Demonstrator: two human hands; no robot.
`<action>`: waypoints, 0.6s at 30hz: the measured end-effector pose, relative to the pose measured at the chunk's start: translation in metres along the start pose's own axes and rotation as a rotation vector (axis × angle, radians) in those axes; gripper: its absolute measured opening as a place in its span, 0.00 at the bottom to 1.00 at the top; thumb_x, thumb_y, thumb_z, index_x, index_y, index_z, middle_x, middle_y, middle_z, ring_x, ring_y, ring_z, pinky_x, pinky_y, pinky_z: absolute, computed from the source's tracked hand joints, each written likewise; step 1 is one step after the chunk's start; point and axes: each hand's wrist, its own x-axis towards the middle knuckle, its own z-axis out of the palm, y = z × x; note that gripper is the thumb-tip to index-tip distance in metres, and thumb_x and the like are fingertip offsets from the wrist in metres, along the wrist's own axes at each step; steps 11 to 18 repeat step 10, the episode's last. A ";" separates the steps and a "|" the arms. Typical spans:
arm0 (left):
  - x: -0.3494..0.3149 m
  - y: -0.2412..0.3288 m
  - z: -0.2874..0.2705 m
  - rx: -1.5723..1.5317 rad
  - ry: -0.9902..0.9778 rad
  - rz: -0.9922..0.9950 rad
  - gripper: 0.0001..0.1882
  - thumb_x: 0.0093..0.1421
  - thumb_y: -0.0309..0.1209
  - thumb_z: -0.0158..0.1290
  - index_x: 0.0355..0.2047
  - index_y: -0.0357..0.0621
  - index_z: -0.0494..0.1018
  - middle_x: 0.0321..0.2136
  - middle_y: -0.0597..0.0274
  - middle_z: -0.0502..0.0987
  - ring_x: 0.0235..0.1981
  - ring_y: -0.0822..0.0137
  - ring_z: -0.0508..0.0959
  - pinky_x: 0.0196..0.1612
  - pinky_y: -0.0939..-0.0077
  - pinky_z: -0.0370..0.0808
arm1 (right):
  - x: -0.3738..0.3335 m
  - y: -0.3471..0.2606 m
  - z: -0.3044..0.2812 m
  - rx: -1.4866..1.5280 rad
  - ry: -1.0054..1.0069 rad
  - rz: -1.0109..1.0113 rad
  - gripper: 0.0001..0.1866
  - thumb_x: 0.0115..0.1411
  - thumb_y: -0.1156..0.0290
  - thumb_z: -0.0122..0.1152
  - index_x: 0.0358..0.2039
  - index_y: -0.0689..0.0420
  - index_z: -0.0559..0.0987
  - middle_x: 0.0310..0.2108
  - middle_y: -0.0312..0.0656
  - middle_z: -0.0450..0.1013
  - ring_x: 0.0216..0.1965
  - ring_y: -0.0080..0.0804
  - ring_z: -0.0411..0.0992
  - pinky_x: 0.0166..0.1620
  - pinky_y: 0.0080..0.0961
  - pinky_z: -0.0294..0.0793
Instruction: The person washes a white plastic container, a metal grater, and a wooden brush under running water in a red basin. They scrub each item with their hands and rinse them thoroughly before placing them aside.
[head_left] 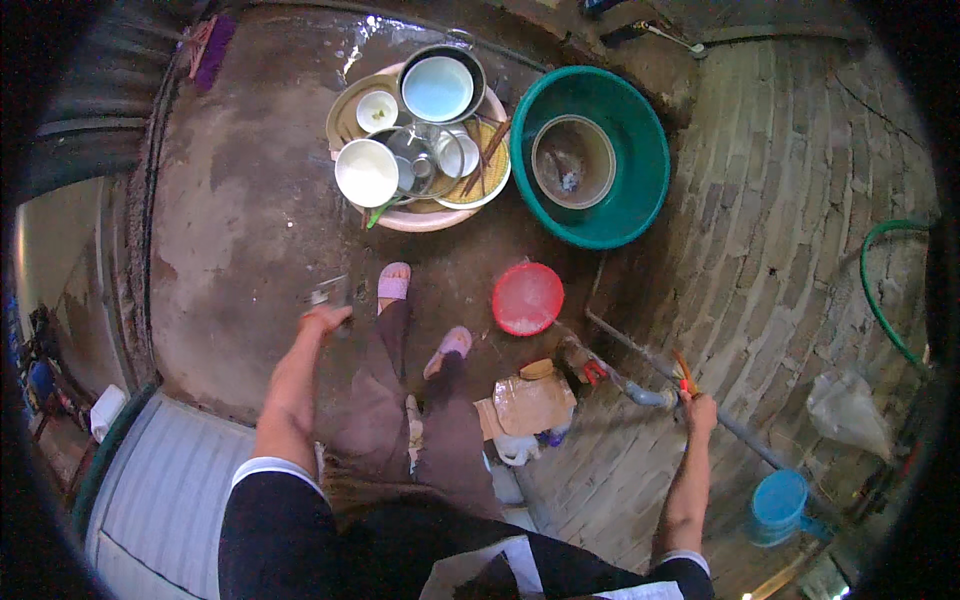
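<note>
My left hand is closed around a small greyish, shiny thing, too blurred to name, held out over the wet floor to the left of my legs. On the right, my right hand is closed on a thin orange-and-red thing beside the pipe along the brick wall; its kind is not clear. Ahead, a round pink basin is piled with dishes, among them a white bowl, a dark pot and a yellow woven basket. Neither hand touches these.
A large green tub with a smaller basin inside stands beside the dishes. Nearer are a red basin, flattened cardboard and a red-handled tap. A blue dipper and a clear plastic bag are along the brick wall.
</note>
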 end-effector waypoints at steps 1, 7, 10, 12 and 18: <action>-0.008 -0.028 -0.014 0.148 -0.012 -0.103 0.32 0.42 0.58 0.45 0.46 0.57 0.67 0.44 0.56 0.69 0.46 0.62 0.69 0.42 0.67 0.69 | 0.004 -0.001 0.003 -0.036 -0.037 -0.011 0.27 0.44 0.46 0.56 0.32 0.59 0.77 0.31 0.50 0.73 0.35 0.47 0.71 0.37 0.39 0.69; -0.092 -0.177 0.002 0.131 0.206 -0.654 0.35 0.38 0.48 0.60 0.48 0.54 0.65 0.47 0.64 0.65 0.49 0.69 0.66 0.45 0.59 0.68 | 0.049 0.011 0.030 0.019 -0.208 0.121 0.31 0.42 0.42 0.56 0.30 0.61 0.77 0.32 0.52 0.72 0.37 0.45 0.71 0.38 0.37 0.69; -0.116 -0.260 0.060 -0.019 0.200 -0.611 0.34 0.37 0.49 0.61 0.45 0.53 0.68 0.45 0.63 0.68 0.46 0.67 0.69 0.44 0.60 0.69 | 0.068 0.022 0.051 -0.108 -0.164 -0.102 0.31 0.42 0.42 0.56 0.29 0.61 0.77 0.31 0.52 0.72 0.36 0.45 0.71 0.37 0.37 0.69; -0.116 -0.260 0.060 -0.019 0.200 -0.611 0.34 0.37 0.49 0.61 0.45 0.53 0.68 0.45 0.63 0.68 0.46 0.67 0.69 0.44 0.60 0.69 | 0.068 0.022 0.051 -0.108 -0.164 -0.102 0.31 0.42 0.42 0.56 0.29 0.61 0.77 0.31 0.52 0.72 0.36 0.45 0.71 0.37 0.37 0.69; -0.116 -0.260 0.060 -0.019 0.200 -0.611 0.34 0.37 0.49 0.61 0.45 0.53 0.68 0.45 0.63 0.68 0.46 0.67 0.69 0.44 0.60 0.69 | 0.068 0.022 0.051 -0.108 -0.164 -0.102 0.31 0.42 0.42 0.56 0.29 0.61 0.77 0.31 0.52 0.72 0.36 0.45 0.71 0.37 0.37 0.69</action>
